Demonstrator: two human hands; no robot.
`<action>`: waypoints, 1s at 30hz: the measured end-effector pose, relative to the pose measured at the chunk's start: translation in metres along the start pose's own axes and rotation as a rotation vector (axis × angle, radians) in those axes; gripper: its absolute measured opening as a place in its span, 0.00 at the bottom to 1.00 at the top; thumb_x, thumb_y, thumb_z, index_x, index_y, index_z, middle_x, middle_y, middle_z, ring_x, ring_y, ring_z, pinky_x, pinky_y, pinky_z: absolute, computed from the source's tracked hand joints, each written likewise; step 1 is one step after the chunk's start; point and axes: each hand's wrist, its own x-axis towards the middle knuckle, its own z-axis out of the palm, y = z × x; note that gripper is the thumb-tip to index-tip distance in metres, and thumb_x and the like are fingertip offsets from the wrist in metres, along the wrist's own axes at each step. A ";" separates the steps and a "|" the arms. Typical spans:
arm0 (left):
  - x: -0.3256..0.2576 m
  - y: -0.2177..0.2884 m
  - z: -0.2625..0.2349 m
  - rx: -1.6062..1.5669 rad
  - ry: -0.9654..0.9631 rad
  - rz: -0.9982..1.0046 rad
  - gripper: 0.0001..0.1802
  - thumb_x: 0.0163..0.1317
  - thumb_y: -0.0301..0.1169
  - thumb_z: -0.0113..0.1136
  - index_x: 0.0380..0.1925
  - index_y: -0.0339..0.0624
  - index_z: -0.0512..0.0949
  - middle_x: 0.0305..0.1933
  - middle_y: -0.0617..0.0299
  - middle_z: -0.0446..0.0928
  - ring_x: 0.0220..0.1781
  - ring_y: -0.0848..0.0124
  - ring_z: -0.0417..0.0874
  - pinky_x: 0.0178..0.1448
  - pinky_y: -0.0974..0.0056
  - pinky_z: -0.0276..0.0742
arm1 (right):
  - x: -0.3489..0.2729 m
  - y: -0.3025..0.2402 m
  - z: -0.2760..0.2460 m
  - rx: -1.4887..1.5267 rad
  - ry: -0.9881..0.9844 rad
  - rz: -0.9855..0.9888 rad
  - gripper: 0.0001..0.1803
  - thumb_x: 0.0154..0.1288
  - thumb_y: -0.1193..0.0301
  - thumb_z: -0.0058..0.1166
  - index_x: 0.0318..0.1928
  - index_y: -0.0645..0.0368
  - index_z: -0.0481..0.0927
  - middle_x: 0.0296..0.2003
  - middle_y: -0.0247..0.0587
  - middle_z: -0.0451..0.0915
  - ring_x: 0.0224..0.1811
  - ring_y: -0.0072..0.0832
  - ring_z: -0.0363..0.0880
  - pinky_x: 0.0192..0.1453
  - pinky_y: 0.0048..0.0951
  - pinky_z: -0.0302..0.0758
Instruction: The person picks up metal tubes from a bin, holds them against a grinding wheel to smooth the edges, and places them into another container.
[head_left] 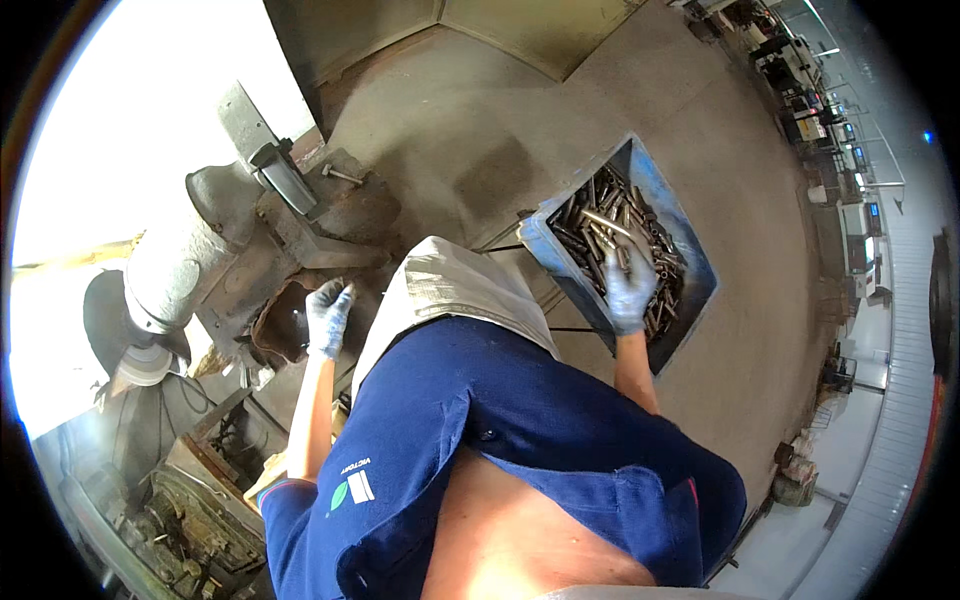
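Head view: blue plastic bin [543,243] heaped with slim dark metal parts [662,268]; done/left split not visible. Right blue-grey gloved hand [629,292] over heap, fingers half-curled at shiny metal tube [606,223], grip unclear. Left gloved hand [327,314] near grey metal machine [165,270], fingers curled, hold unclear.

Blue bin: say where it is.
In the head view, the blue bin is right of the apron, with the right hand over its metal parts.

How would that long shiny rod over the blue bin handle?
The rod looks metallic, so probably stiff and fairly heavy for its size. Its rounded shape suggests it might roll. Its smooth-looking sheen hints at slipperiness.
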 end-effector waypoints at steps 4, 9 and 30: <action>-0.015 -0.027 -0.010 0.047 0.077 -0.050 0.10 0.56 0.26 0.60 0.36 0.29 0.79 0.31 0.63 0.80 0.31 0.79 0.75 0.36 0.73 0.71 | -0.014 0.045 -0.048 -0.514 0.026 0.118 0.12 0.57 0.72 0.59 0.39 0.67 0.80 0.34 0.45 0.81 0.37 0.29 0.79 0.44 0.33 0.75; -0.039 -0.018 -0.029 0.013 0.155 -0.037 0.10 0.58 0.27 0.57 0.34 0.30 0.79 0.29 0.61 0.80 0.30 0.76 0.76 0.36 0.69 0.72 | 0.006 -0.006 0.023 -0.090 -0.149 0.287 0.08 0.58 0.75 0.56 0.37 0.67 0.80 0.30 0.38 0.80 0.33 0.27 0.78 0.40 0.31 0.75; -0.373 -0.169 -0.054 0.357 1.199 -0.634 0.15 0.52 0.34 0.60 0.41 0.44 0.80 0.41 0.51 0.80 0.45 0.57 0.81 0.50 0.60 0.74 | -0.010 -0.113 0.221 0.257 -1.265 -0.128 0.12 0.61 0.70 0.57 0.37 0.68 0.81 0.28 0.33 0.79 0.28 0.16 0.72 0.34 0.21 0.72</action>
